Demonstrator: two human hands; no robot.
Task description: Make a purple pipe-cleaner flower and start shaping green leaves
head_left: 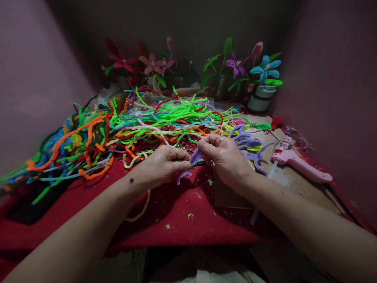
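The left forearm point(79, 224) and right forearm point(309, 220) are bare from the lower corners of the frame up to the equally bare hands, left hand point(165, 164) and right hand point(226, 155). A small, round, dark spot point(131, 180) marks the left forearm. At bottom centre, dim folds of pale cloth point(206, 276) look like clothing.

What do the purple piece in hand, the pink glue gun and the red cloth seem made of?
Purple piece: probably chenille stem, matte, fuzzy-edged. Glue gun: likely plastic, smooth, evenly coloured moulded shell. Red cloth: apparently fabric, dull, softly rippled.
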